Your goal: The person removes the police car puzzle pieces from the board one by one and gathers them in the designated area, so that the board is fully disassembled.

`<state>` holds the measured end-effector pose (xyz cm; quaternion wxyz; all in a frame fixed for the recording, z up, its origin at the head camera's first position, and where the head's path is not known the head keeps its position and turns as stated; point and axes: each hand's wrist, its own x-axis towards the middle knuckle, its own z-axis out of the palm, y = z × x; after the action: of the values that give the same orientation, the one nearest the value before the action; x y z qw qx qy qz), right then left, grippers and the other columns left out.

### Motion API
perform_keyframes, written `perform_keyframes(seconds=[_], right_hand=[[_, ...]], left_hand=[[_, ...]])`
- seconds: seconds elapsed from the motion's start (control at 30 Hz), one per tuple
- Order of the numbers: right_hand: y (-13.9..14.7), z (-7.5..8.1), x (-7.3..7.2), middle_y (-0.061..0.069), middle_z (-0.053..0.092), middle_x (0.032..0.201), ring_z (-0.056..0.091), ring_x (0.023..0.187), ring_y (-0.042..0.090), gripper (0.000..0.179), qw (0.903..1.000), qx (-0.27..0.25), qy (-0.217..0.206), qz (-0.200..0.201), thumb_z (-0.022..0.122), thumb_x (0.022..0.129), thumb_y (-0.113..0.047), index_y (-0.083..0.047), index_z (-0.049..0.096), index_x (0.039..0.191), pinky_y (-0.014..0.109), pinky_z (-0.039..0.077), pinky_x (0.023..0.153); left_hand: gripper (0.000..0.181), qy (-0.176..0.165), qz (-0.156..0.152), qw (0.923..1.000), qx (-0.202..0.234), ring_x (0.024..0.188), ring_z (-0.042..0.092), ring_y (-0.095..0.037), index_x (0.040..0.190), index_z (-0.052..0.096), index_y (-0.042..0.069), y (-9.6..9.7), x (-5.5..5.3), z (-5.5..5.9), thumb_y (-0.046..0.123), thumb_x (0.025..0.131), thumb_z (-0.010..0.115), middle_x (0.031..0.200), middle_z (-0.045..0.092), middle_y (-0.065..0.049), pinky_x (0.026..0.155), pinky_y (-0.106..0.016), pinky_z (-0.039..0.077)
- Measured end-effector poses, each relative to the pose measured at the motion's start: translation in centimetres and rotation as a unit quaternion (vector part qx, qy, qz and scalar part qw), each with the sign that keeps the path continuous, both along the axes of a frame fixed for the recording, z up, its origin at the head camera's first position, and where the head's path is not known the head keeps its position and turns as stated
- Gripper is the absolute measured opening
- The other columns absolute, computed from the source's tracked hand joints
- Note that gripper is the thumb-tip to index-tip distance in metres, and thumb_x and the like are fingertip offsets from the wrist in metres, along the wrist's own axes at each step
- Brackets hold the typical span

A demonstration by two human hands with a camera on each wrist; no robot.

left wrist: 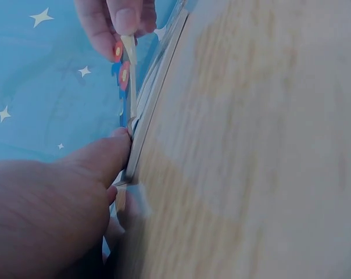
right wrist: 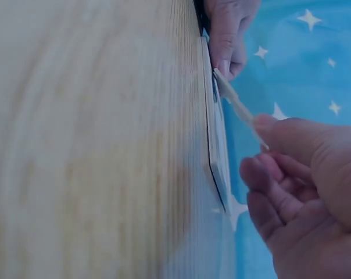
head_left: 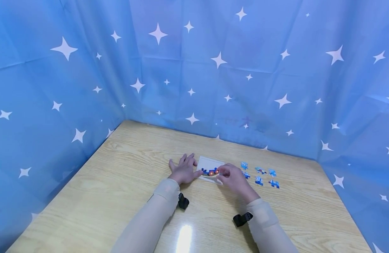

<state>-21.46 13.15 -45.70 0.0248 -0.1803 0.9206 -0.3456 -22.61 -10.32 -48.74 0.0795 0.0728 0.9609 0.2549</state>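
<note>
A pale puzzle tray (head_left: 210,163) lies on the table between the two hands. Over its lower part is a strip of joined jigsaw pieces (head_left: 210,172), blue with red wheels. My right hand (head_left: 233,178) pinches the strip's right end between thumb and fingers. That end is lifted off the tray, so the strip (right wrist: 239,104) slants down toward the left hand in the right wrist view. My left hand (head_left: 183,171) rests at the tray's left side with its fingers spread. The left thumb (left wrist: 108,154) touches the strip's lower end at the tray edge.
Several loose blue jigsaw pieces (head_left: 259,180) lie in two rows to the right of the right hand. The wooden table (head_left: 118,182) ends at a blue curtain with white stars (head_left: 194,70) behind and on both sides.
</note>
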Motion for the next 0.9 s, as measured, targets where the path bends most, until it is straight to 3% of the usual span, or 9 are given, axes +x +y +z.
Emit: perform_keyframes(seconds=[0.17,0.33,0.43,0.53,0.7,0.9], right_hand=[[0.1,-0.1,0.1,0.002,0.071,0.099,0.069,0.088,0.018,0.022,0.9993,-0.032,-0.014,0.008,0.075,0.093,-0.009,-0.007,0.073,0.115,0.031,0.057,0.071],[0.2,-0.3,0.1,0.006,0.076,0.099,0.074,0.088,0.021,0.025,0.9926,-0.091,-0.080,0.001,0.070,0.097,-0.010,-0.005,0.068,0.121,0.029,0.057,0.070],[0.3,-0.4,0.1,0.012,0.076,0.097,0.075,0.089,0.025,0.029,0.9789,-0.150,-0.139,0.002,0.065,0.100,-0.007,0.001,0.061,0.127,0.031,0.059,0.076],[0.4,-0.7,0.1,0.017,0.076,0.097,0.075,0.090,0.027,0.033,0.9589,-0.208,-0.193,0.000,0.060,0.102,-0.004,0.006,0.053,0.133,0.033,0.060,0.081],[0.5,-1.0,0.1,0.019,0.075,0.100,0.075,0.094,0.025,0.036,0.9384,-0.255,-0.233,-0.010,0.057,0.103,-0.003,0.007,0.048,0.136,0.029,0.059,0.082],[0.4,-1.0,0.0,0.015,0.075,0.094,0.072,0.085,0.019,0.034,0.9411,-0.232,-0.246,-0.010,0.052,0.105,-0.004,0.006,0.045,0.137,0.025,0.054,0.068]], left_hand=[[0.035,0.002,-0.002,1.0000,0.004,0.156,0.008,-0.026,0.105,0.047,0.024,-0.1,0.4,0.5,0.057,0.099,0.056,0.169,0.017,0.003,0.111,-0.076,-0.008],[0.035,0.011,-0.006,0.9999,-0.002,0.156,0.009,-0.026,0.104,0.047,0.025,-0.1,0.5,0.6,0.059,0.100,0.054,0.169,0.018,0.003,0.111,-0.076,-0.005],[0.036,0.010,-0.005,0.9999,-0.005,0.156,0.009,-0.025,0.104,0.047,0.025,-0.1,0.4,0.4,0.059,0.099,0.054,0.169,0.017,0.003,0.111,-0.076,-0.005],[0.035,0.010,-0.005,0.9999,-0.003,0.156,0.009,-0.026,0.104,0.047,0.024,-0.1,0.2,0.1,0.058,0.099,0.055,0.169,0.018,0.003,0.110,-0.077,-0.006],[0.036,0.013,-0.001,0.9999,0.003,0.156,0.009,-0.027,0.104,0.047,0.024,0.1,0.0,-0.3,0.058,0.099,0.057,0.169,0.019,0.002,0.110,-0.077,-0.007],[0.036,0.014,0.000,0.9999,-0.003,0.156,0.009,-0.026,0.102,0.046,0.023,0.1,0.0,-0.2,0.058,0.099,0.056,0.169,0.018,0.002,0.109,-0.077,-0.006]])
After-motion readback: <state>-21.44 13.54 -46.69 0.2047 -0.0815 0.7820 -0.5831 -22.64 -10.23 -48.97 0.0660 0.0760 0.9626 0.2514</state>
